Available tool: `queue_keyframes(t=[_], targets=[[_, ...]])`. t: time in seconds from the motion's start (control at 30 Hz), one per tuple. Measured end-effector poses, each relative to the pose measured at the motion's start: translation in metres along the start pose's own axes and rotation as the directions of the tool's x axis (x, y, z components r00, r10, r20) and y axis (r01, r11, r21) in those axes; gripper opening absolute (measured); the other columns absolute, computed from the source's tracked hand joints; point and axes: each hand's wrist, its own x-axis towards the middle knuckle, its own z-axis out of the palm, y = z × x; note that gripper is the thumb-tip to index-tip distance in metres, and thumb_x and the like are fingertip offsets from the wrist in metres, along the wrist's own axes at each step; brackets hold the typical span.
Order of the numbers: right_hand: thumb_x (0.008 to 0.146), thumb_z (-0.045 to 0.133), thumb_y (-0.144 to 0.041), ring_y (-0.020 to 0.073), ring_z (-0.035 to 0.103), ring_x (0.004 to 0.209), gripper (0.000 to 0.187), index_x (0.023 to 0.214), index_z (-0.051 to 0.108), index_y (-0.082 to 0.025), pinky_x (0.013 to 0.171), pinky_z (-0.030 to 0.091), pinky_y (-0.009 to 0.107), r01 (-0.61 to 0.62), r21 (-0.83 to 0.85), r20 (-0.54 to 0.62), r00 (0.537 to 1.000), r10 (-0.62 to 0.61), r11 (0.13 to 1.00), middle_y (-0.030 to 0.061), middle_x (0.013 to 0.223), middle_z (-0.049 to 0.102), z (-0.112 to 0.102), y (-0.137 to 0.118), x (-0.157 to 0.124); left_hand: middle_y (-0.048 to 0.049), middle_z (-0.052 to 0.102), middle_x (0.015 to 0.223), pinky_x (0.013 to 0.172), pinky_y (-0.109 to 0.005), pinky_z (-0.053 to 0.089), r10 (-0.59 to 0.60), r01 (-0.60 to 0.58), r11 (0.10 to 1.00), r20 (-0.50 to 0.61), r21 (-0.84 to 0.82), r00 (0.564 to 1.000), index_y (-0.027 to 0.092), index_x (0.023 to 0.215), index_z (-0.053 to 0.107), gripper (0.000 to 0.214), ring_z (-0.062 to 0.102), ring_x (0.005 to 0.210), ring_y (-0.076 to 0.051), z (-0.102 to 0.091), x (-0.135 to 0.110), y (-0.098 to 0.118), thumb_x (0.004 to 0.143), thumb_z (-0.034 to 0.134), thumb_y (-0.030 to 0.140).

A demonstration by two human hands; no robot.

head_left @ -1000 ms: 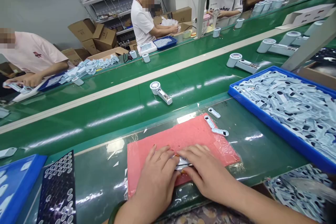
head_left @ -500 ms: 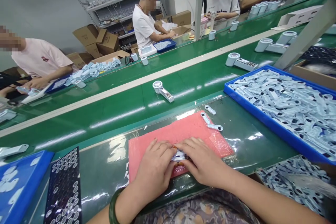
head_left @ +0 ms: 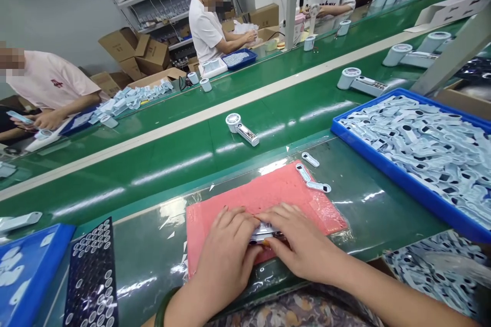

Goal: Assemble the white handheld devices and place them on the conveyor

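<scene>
Between my two hands lies a pale, shiny handheld fan, mostly covered by fingers, with some dark marking on its upper face. My left hand closes on its left end, thumb at the near side and fingers over the top. From the right, my right hand grips the other end in the same way. A red mat is under the fan and both hands. At the mat's far right corner, two light-blue handle covers with dark windows touch it, and another cover rests just beyond.
A blue tray heaped with covers stands right; more covers lie below it. On the green conveyor is a fan with an exposed handle. Left are a black tray of round pieces and another blue tray. Co-workers sit across.
The view has shifted slightly. Both hands stay on the fan, which now shows a little more of its marked face between the fingers.
</scene>
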Motion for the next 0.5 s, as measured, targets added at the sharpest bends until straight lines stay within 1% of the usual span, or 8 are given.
queue_keyframes(t=[0.1, 0.17, 0.2, 0.27, 0.33, 0.4, 0.47, 0.5], targets=[[0.095, 0.055, -0.014, 0.0251, 0.045, 0.119, 0.041, 0.135, 0.050, -0.022, 0.104, 0.038, 0.043, 0.029, 0.011, -0.051, 0.998, -0.028, 1.000, 0.0056, 0.133, 0.050, -0.008, 0.002, -0.006, -0.0081, 0.064, 0.111, 0.097, -0.053, 0.047, 0.085, -0.085, 0.982, 0.005, 0.171, 0.996, 0.020, 0.116, 0.056, 0.036, 0.055, 0.112, -0.031, -0.005, 0.003, -0.006, 0.082, 0.055, 0.009], [0.097, 0.055, -0.019, 0.0247, 0.043, 0.123, 0.043, 0.139, 0.047, -0.023, 0.106, 0.037, 0.042, 0.027, -0.026, -0.147, 0.989, -0.030, 0.999, 0.0062, 0.137, 0.047, -0.020, 0.006, -0.012, -0.0075, 0.065, 0.101, 0.093, -0.052, 0.048, 0.137, -0.139, 0.960, 0.022, 0.244, 0.990, 0.020, 0.106, 0.058, 0.033, 0.057, 0.104, -0.029, -0.015, 0.009, -0.024, 0.077, 0.051, 0.006], [0.098, 0.054, -0.021, 0.0247, 0.044, 0.122, 0.039, 0.137, 0.048, -0.023, 0.105, 0.038, 0.042, 0.007, -0.064, -0.213, 0.977, -0.021, 0.998, 0.0067, 0.135, 0.049, -0.028, 0.010, -0.016, -0.0072, 0.065, 0.098, 0.095, -0.053, 0.047, 0.158, -0.159, 0.945, 0.026, 0.288, 0.987, 0.021, 0.103, 0.059, 0.032, 0.058, 0.104, -0.030, -0.023, 0.014, -0.038, 0.076, 0.050, 0.006], [0.101, 0.051, -0.023, 0.0253, 0.048, 0.115, 0.030, 0.131, 0.052, -0.022, 0.100, 0.041, 0.043, -0.078, -0.163, -0.343, 0.939, 0.018, 0.983, 0.0078, 0.126, 0.054, -0.046, 0.018, -0.022, -0.0073, 0.067, 0.098, 0.104, -0.062, 0.038, 0.184, -0.171, 0.893, 0.009, 0.415, 0.983, 0.021, 0.099, 0.061, 0.027, 0.058, 0.110, -0.032, -0.044, 0.030, -0.075, 0.078, 0.050, 0.009], [0.102, 0.049, -0.021, 0.0260, 0.051, 0.108, 0.024, 0.125, 0.056, -0.021, 0.093, 0.043, 0.043, -0.202, -0.267, -0.426, 0.902, 0.073, 0.942, 0.0084, 0.118, 0.056, -0.061, 0.027, -0.026, -0.0080, 0.068, 0.105, 0.108, -0.069, 0.031, 0.168, -0.139, 0.828, -0.004, 0.543, 0.986, 0.019, 0.098, 0.064, 0.027, 0.056, 0.119, -0.036, -0.065, 0.052, -0.121, 0.080, 0.046, 0.012], [0.101, 0.053, -0.018, 0.0268, 0.052, 0.103, 0.021, 0.121, 0.058, -0.020, 0.088, 0.044, 0.042, -0.310, -0.371, -0.447, 0.886, 0.125, 0.875, 0.0085, 0.113, 0.057, -0.070, 0.036, -0.024, -0.0076, 0.067, 0.116, 0.110, -0.069, 0.026, 0.074, -0.052, 0.775, -0.009, 0.630, 0.997, 0.015, 0.103, 0.065, 0.034, 0.046, 0.133, -0.037, -0.082, 0.076, -0.166, 0.087, 0.035, 0.014], [0.098, 0.061, -0.016, 0.0279, 0.052, 0.098, 0.019, 0.117, 0.061, -0.019, 0.083, 0.044, 0.042, -0.379, -0.478, -0.434, 0.886, 0.161, 0.792, 0.0083, 0.109, 0.058, -0.071, 0.043, -0.018, -0.0072, 0.063, 0.125, 0.112, -0.070, 0.020, -0.039, 0.055, 0.771, -0.039, 0.635, 0.998, 0.012, 0.106, 0.066, 0.045, 0.034, 0.142, -0.036, -0.092, 0.097, -0.203, 0.090, 0.024, 0.013], [0.097, 0.064, -0.015, 0.0284, 0.053, 0.096, 0.017, 0.113, 0.062, -0.018, 0.081, 0.044, 0.043, -0.398, -0.529, -0.418, 0.891, 0.179, 0.749, 0.0080, 0.106, 0.059, -0.069, 0.045, -0.014, -0.0079, 0.062, 0.129, 0.113, -0.070, 0.018, -0.085, 0.102, 0.780, -0.056, 0.617, 0.995, 0.012, 0.105, 0.067, 0.048, 0.031, 0.144, -0.036, -0.094, 0.104, -0.217, 0.090, 0.022, 0.012]])
